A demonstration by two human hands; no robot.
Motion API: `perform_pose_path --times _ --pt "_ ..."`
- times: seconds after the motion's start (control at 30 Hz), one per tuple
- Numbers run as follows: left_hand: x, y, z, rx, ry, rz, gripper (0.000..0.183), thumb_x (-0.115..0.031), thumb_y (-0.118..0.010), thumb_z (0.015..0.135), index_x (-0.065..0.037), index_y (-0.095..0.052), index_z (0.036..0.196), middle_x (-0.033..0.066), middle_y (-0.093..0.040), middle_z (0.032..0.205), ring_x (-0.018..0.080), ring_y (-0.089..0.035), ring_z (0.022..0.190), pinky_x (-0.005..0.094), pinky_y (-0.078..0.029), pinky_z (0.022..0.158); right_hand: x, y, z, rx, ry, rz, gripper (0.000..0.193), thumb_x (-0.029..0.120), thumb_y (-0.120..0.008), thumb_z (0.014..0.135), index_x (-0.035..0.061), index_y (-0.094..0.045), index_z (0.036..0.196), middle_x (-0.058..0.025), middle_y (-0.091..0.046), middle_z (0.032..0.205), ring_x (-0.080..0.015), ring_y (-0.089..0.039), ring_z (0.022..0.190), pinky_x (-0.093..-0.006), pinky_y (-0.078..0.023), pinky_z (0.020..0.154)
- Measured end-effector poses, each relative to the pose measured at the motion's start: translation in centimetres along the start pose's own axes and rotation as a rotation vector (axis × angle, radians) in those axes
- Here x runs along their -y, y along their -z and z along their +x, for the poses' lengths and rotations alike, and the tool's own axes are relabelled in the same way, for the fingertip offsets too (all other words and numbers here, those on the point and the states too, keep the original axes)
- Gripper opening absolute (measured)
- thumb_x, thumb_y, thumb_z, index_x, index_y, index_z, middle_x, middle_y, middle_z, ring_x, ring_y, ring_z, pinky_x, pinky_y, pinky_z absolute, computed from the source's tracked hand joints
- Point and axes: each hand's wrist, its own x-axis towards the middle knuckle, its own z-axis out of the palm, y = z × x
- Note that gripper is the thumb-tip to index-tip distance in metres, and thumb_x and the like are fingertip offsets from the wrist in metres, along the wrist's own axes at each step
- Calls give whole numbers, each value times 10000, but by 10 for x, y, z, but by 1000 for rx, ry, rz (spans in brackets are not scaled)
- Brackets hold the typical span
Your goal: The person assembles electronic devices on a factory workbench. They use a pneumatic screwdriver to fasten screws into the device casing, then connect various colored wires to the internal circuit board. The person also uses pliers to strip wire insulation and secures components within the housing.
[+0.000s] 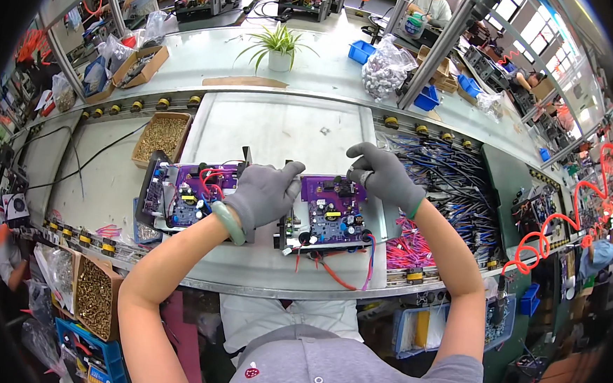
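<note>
Two chassis units with purple circuit boards lie side by side before me, the left board (185, 197) partly covered by my left arm and hand. My left hand (264, 194), in a grey glove, is over the gap between the units with its fingers curled in; whatever they grip is hidden. At the far right corner of the right board (335, 211) is my right hand (389, 177), also gloved. Its index finger is raised while thumb and other fingers close near the board's edge, on something too small to name. Red and blue wires (371, 255) hang off the right unit's near side.
Bundled dark cables (444, 182) and pink-red wires (408, 245) fill the space to the right. A box of small brass-coloured parts (161, 139) stands at left. Coiled orange hoses (553, 224) hang at far right. Beyond the rail is a potted plant (280, 60); other people work farther back.
</note>
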Motion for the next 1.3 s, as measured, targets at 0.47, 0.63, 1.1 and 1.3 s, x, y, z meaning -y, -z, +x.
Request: perform_pose_path --times 0.47,0.63,1.1,1.3 --pt "0 -3 -2 -50 -38 23 292 -281 -520 958 -141 -590 1204 142 -631 657 331 -656 648 462 -511 663 4 2 10 56 62 -439 199 106 -590 814 109 -734 952 -155 -713 875 -308 -688 819 -422 -519 833" --pt "-1 1 -1 -4 -13 5 334 -334 -464 971 -149 -588 1219 146 -670 718 344 -679 736 467 -526 704 12 13 13 213 219 -964 128 147 -636 754 153 -744 822 -108 -692 806 -260 -658 857 -411 -413 940" --pt "3 -6 -3 -94 -85 18 276 -244 -543 947 -134 -568 1199 132 -630 666 322 -654 660 461 -500 632 39 0 54 613 90 -1272 230 233 -681 657 120 -771 837 -113 -713 881 -274 -649 949 -393 -444 914" --pt "-1 1 -1 -44 -67 0 306 -301 -506 955 -128 -602 1188 155 -660 690 329 -674 690 466 -512 654 47 -15 82 874 -54 -1304 365 141 -713 634 41 -752 983 -176 -723 980 -295 -692 912 -403 -529 827"
